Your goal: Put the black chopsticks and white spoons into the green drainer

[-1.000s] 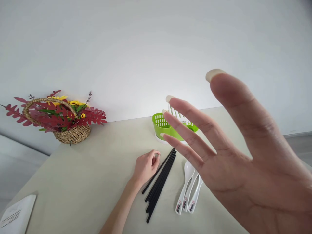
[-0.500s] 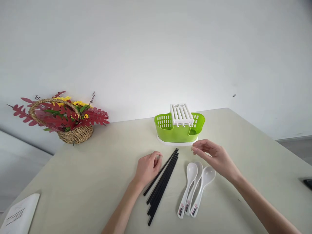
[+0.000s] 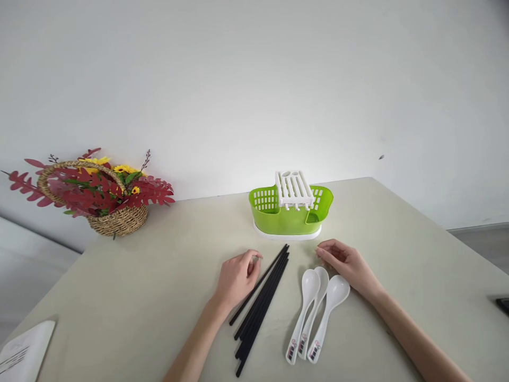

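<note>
My left hand [image 3: 237,276] rests on the table just left of several black chopsticks [image 3: 260,310]. Its fingers are loosely bent, apart from the thumb, and nothing is in them. The chopsticks lie in a narrow fan, tips toward the back. Beyond the spoon bowls, my right hand [image 3: 347,265] is low over or on the table, empty, with its fingers loosely curved and a gap beside the thumb. Three white spoons [image 3: 337,292] lie together between the hands, marked handles toward me. Behind them stands a green cutlery basket [image 3: 288,220] with a white slotted rack [image 3: 295,190] across its top.
A wicker basket [image 3: 119,222] of red and yellow artificial flowers stands at the back left against the wall. A white object with dark lines [image 3: 26,353] lies at the lower left corner. A dark object [image 3: 503,304] is cut off at the right edge.
My right hand has moved slightly down toward the table and the spoon bowls. My left hand stays by the chopsticks. The whole view has shifted a little.
</note>
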A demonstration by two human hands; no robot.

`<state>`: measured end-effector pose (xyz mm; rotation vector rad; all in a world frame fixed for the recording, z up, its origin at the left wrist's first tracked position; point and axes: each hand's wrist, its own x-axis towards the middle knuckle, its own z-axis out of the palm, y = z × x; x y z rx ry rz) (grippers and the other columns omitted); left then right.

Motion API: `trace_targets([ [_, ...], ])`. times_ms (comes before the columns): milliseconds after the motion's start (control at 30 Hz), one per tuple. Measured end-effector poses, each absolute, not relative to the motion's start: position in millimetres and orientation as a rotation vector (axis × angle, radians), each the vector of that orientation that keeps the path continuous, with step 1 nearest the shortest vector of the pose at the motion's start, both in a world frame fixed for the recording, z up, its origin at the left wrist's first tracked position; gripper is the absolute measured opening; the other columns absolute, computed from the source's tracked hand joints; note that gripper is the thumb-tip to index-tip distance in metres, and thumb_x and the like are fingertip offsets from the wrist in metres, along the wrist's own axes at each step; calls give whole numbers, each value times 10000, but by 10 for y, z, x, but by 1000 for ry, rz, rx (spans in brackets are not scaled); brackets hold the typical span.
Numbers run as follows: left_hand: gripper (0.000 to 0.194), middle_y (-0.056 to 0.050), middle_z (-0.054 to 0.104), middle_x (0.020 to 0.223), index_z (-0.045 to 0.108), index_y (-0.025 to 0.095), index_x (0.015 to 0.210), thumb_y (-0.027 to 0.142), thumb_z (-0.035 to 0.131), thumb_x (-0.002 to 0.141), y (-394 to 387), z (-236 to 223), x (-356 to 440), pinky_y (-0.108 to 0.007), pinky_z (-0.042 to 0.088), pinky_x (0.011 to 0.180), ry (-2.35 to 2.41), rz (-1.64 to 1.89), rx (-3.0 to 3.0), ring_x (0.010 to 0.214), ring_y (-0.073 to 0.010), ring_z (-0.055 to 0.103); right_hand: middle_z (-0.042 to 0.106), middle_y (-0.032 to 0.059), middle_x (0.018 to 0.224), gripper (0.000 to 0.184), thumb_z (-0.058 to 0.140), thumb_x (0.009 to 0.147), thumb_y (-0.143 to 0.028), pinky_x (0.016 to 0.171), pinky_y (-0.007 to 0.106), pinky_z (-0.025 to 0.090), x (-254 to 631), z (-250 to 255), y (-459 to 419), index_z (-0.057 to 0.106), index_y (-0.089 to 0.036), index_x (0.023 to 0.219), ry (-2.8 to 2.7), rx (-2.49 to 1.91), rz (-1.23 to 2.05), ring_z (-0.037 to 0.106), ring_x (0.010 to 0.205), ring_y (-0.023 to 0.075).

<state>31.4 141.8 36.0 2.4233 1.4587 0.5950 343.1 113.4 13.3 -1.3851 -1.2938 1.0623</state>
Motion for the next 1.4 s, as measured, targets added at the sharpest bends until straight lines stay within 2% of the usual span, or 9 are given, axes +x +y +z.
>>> trace_targets([
  [367,219,47,615,658,681,251,1064,358,493,1036,1409,388,313,-262,402,622,1430,582,2420,572,-130,557,674,17,714,497,707,868,-702,599,290,487,3438,142,1121,721,-213,954,-1303,-1383,1071,608,665,177],
  [533,293,39,615,690,676,250,1088,506,571,992,1388,417,304,-272,431,664,1388,553,2456,626,-148,600,684,13,716,479,722,869,-685,590,269,482,3434,140,1124,726,-214,955,-1292,-1382,1086,609,660,162],
  [700,330,51,588,692,670,257,1066,550,674,915,1387,402,289,-269,433,658,1360,529,2465,635,-152,603,680,16,710,487,718,865,-694,584,278,482,3427,163,1106,724,-213,940,-1296,-1376,1084,606,652,167],
  [867,360,59,586,708,666,253,1056,551,739,868,1409,398,278,-270,437,683,1363,501,2405,644,-148,591,677,17,711,497,724,855,-700,580,281,480,3428,181,1110,723,-210,938,-1299,-1382,1077,601,645,167],
  [1067,287,55,623,747,669,255,1076,478,726,904,1421,466,220,-253,439,672,1306,476,2312,658,-135,586,678,17,722,483,721,867,-687,600,279,491,3445,194,1104,723,-211,947,-1306,-1358,1085,605,662,167],
  [1200,222,22,672,887,689,252,1068,393,729,902,1427,498,166,-240,446,658,1261,497,2259,682,-125,568,672,14,740,461,718,880,-667,610,271,486,3453,213,1087,723,-212,953,-1321,-1341,1108,593,675,161],
  [1400,209,-14,684,1071,736,256,1050,384,743,884,1428,521,159,-261,471,672,1236,523,2229,661,-118,524,716,46,876,454,748,851,-656,698,290,521,3476,207,1098,727,-216,963,-1365,-1308,1094,629,790,193],
])
